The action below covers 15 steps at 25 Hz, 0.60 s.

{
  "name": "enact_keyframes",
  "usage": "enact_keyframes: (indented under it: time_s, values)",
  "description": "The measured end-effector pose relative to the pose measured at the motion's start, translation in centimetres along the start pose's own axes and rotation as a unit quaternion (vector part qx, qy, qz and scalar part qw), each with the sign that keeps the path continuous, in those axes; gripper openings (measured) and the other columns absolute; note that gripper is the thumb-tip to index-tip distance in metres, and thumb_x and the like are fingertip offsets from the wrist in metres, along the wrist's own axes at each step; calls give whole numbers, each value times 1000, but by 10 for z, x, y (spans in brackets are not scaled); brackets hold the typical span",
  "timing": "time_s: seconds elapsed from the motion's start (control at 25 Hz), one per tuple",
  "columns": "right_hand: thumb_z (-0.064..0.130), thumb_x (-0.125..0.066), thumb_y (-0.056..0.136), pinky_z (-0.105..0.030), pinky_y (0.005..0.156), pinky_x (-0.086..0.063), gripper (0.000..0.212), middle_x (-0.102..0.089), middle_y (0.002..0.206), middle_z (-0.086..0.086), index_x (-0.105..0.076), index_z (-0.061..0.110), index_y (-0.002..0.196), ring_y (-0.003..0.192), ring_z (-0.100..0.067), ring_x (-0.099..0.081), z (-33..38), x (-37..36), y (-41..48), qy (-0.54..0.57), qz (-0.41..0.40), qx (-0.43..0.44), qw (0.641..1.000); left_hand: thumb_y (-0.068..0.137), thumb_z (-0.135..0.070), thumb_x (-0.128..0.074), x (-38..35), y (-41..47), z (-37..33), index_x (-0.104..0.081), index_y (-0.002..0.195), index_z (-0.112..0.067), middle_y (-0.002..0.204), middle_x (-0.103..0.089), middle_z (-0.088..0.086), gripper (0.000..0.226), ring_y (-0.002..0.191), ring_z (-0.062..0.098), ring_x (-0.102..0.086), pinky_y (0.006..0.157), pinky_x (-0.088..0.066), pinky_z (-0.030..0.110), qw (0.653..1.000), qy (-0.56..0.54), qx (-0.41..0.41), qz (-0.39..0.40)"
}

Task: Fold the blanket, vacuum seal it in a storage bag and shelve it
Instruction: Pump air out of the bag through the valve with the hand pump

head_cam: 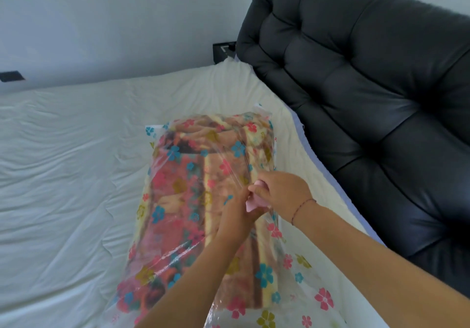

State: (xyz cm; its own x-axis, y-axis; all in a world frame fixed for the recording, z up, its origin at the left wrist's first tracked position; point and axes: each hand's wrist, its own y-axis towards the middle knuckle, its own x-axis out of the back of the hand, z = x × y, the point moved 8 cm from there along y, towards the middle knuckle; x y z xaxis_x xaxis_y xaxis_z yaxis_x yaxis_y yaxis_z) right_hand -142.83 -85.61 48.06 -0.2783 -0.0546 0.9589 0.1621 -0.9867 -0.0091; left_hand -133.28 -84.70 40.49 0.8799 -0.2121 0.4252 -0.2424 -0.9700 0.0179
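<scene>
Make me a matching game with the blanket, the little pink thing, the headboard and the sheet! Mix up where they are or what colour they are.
Things:
1. blanket
2. pink piece
3. headboard
4. sheet

Matches:
A. white
B. held by the left hand and right hand
C. black
D. inside the clear flowery storage bag

Pairs: 1-D, 2-B, 3-C, 4-A.
</scene>
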Motion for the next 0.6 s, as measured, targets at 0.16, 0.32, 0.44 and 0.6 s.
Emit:
enact_keyframes:
  time_s: [0.16, 0.32, 0.44, 0.6]
  values:
    - [40, -52, 92, -32, 67, -41, 25, -57, 79, 2, -55, 16, 88, 78, -21, -56, -7, -7, -12, 43, 17, -44, 998, 79, -22, -73, 2, -3, -4, -59, 112, -36, 88, -63, -27, 39, 85, -14, -56, 68, -39, 8, 1000, -3, -5, 12]
    - [46, -47, 96, -31, 60, -45, 30, -56, 70, 5, -58, 18, 91, 64, -17, -55, 13, 71, -21, 91, -128, 10, 988, 74, -12, -77, 12, 4, 1, -56, 98, -56, 95, -67, -24, 54, 95, 1, -61, 85, -47, 19, 999, -34, 6, 9]
    - [50, -37, 98, -28, 51, -38, 39, -50, 61, 6, -55, 17, 87, 54, -13, -48, 22, 121, -25, 64, -257, 31, 964, 72, -9, -78, 16, 13, 6, -61, 101, -49, 98, -69, -23, 52, 96, 1, -62, 89, -48, 21, 999, -34, 17, 17]
    - [39, -29, 102, -31, 68, -39, 37, -63, 90, -5, -52, 16, 119, 84, -26, -61, 11, 10, -20, -19, 23, -55, 998, 69, -12, -76, 2, 11, 0, -62, 91, -45, 87, -69, -19, 42, 86, -2, -63, 78, -50, 21, 999, -6, 22, 23]
